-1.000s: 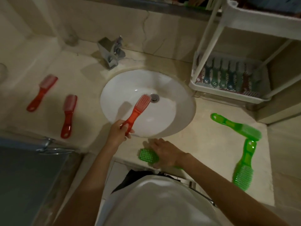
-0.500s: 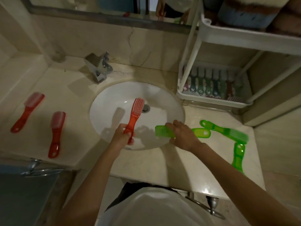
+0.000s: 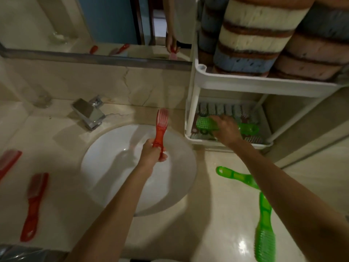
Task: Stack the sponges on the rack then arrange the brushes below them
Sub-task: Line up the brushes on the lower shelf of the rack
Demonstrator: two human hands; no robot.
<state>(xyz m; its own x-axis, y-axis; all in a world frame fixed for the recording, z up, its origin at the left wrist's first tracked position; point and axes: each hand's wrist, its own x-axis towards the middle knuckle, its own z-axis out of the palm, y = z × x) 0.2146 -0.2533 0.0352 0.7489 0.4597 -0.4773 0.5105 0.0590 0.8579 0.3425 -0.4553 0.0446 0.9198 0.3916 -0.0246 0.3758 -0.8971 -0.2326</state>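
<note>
My right hand [image 3: 225,129] grips a green brush [image 3: 206,124] and holds it inside the lower tray of the white rack [image 3: 200,82], just over the patterned mat. Above the sink, my left hand [image 3: 153,154] holds a red brush [image 3: 160,129] upright by its handle, bristle head up. Stacked striped sponges [image 3: 251,38] fill the rack's upper shelf. Two more green brushes [image 3: 264,224] lie on the counter at the right, one partly under my right forearm. Two red brushes [image 3: 34,207] lie on the counter at the left.
A round white sink [image 3: 117,176] sits in the marble counter, with a chrome tap [image 3: 88,113] behind it. A mirror [image 3: 94,25] runs along the back wall. A clear glass [image 3: 40,97] stands at the far left. The counter's front edge is close to my body.
My right hand has carried the green brush from over the sink's right rim into the rack's lower tray. My left hand has raised the red brush slightly. The view has tilted up.
</note>
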